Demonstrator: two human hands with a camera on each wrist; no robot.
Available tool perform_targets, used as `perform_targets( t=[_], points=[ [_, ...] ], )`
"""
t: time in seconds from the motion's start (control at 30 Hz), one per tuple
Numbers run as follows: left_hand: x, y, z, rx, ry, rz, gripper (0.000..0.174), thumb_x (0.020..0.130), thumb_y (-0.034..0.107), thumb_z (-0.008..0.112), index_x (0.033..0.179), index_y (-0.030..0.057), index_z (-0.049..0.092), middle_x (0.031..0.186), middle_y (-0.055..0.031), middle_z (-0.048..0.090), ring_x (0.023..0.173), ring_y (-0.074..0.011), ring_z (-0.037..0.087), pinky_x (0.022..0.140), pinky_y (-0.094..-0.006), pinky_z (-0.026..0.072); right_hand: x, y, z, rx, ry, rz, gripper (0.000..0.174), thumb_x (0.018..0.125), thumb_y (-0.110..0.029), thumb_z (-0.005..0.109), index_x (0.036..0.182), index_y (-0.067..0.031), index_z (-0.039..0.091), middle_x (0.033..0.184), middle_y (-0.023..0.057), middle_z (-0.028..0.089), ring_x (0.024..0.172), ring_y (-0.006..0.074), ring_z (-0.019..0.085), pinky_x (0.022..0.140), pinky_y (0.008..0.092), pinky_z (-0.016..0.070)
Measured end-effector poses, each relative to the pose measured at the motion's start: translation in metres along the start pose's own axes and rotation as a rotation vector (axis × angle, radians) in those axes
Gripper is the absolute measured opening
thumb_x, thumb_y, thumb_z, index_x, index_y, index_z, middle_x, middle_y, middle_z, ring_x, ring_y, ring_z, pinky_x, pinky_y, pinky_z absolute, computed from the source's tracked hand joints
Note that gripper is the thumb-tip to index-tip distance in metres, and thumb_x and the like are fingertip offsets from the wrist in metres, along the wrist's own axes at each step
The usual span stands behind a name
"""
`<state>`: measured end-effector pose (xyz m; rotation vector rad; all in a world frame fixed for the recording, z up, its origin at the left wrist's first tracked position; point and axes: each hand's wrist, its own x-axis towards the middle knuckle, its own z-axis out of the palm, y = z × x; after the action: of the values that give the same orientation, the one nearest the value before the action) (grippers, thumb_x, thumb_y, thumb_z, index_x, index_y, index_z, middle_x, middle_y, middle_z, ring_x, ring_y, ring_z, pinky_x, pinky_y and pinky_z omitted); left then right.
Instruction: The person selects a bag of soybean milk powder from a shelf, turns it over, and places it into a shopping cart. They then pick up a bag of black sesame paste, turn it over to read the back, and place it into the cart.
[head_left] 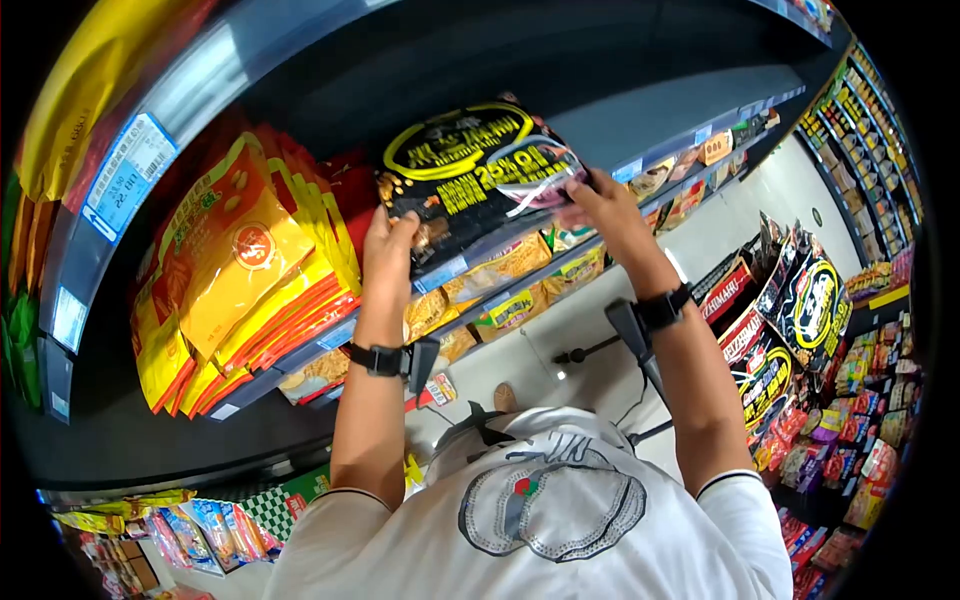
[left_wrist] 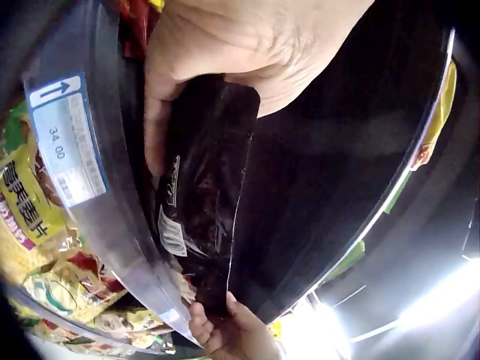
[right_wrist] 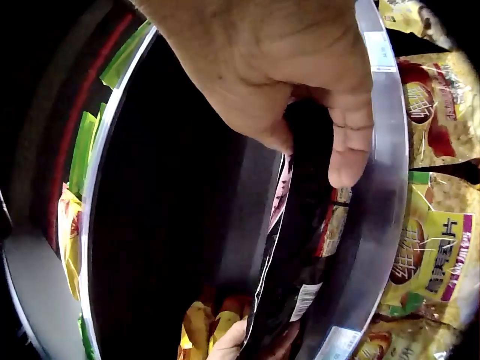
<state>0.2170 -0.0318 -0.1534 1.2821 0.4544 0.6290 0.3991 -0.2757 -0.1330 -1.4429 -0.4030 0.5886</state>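
Note:
A black bag with yellow lettering [head_left: 455,165] lies at the shelf's front edge in the head view. My left hand [head_left: 388,245] grips its near left corner, thumb on top. At the bag's right end, my right hand [head_left: 612,215] pinches the other corner. In the left wrist view, the left hand [left_wrist: 232,45] holds one end of the dark bag [left_wrist: 206,180], whose barcode side shows. From the right wrist, the right hand [right_wrist: 277,67] has thumb and fingers on either side of the bag [right_wrist: 300,225].
Orange and yellow bags [head_left: 245,260] stand in a row left of the black bag. A lower shelf holds noodle packs [head_left: 510,265]. More black bags [head_left: 815,310] stand at the right, above the floor [head_left: 690,250].

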Motion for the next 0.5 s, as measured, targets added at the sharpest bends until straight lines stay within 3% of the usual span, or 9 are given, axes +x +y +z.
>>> perform_targets(
  t=[0.13, 0.27, 0.3, 0.4, 0.43, 0.5],
  points=[
    [0.014, -0.001, -0.01, 0.112, 0.089, 0.036, 0.026, 0.096, 0.011, 0.06, 0.12, 0.0018, 0.062, 0.101, -0.0022, 0.069, 0.085, -0.0082, 0.061, 0.08, -0.0265, 0.048, 0.028, -0.006, 0.012, -0.264, 0.027, 0.006, 0.045, 0.097, -0.032, 0.065, 0.12, 0.0063, 0.062, 0.1, 0.0104, 0.071, 0.074, 0.0157, 0.069, 0.055, 0.0277, 0.0545],
    [0.018, -0.019, -0.022, 0.249, 0.095, 0.127, 0.031, 0.097, 0.012, 0.059, 0.125, 0.0001, 0.059, 0.106, -0.0044, 0.067, 0.093, -0.011, 0.06, 0.087, -0.0283, 0.0472, 0.037, -0.013, 0.019, -0.568, 0.076, 0.045, 0.049, 0.097, -0.042, 0.062, 0.117, 0.003, 0.065, 0.09, 0.0128, 0.07, 0.065, 0.018, 0.067, 0.058, 0.0323, 0.0536],
    [0.018, -0.021, -0.022, 0.289, 0.092, 0.152, 0.034, 0.097, 0.012, 0.059, 0.128, -0.0008, 0.057, 0.109, -0.0054, 0.067, 0.096, -0.0122, 0.06, 0.09, -0.0293, 0.0472, 0.047, 0.003, 0.014, -0.59, 0.083, -0.017, 0.052, 0.096, -0.046, 0.063, 0.116, 0.0016, 0.067, 0.089, 0.0165, 0.071, 0.07, 0.027, 0.07, 0.067, 0.0398, 0.0552],
    [0.011, -0.017, -0.016, 0.523, 0.129, 0.223, 0.042, 0.099, 0.015, 0.057, 0.136, -0.0033, 0.051, 0.124, -0.0189, 0.063, 0.111, -0.0289, 0.061, 0.099, -0.037, 0.0458, 0.06, 0.028, 0.002, -0.908, 0.122, -0.289, 0.055, 0.093, -0.049, 0.066, 0.116, 0.0009, 0.068, 0.09, 0.0205, 0.073, 0.08, 0.0382, 0.07, 0.077, 0.0447, 0.055],
    [0.009, -0.017, -0.015, 0.674, 0.186, 0.31, 0.045, 0.099, 0.017, 0.057, 0.139, -0.0022, 0.049, 0.13, -0.0215, 0.059, 0.117, -0.0329, 0.057, 0.102, -0.0391, 0.0438, 0.058, 0.028, 0.001, -0.885, 0.115, -0.235, 0.054, 0.091, -0.048, 0.068, 0.117, 0.0, 0.067, 0.099, 0.0233, 0.071, 0.096, 0.0444, 0.067, 0.087, 0.0474, 0.0523],
    [0.003, -0.018, -0.014, 0.975, 0.308, 0.486, 0.052, 0.099, 0.023, 0.059, 0.144, -0.0001, 0.047, 0.142, -0.0267, 0.052, 0.129, -0.0409, 0.051, 0.109, -0.0433, 0.0396, 0.053, 0.029, 0.005, -0.94, 0.202, -0.318, 0.054, 0.091, -0.047, 0.069, 0.118, -0.0003, 0.067, 0.103, 0.023, 0.068, 0.1, 0.043, 0.065, 0.088, 0.0465, 0.0519]
  ],
)
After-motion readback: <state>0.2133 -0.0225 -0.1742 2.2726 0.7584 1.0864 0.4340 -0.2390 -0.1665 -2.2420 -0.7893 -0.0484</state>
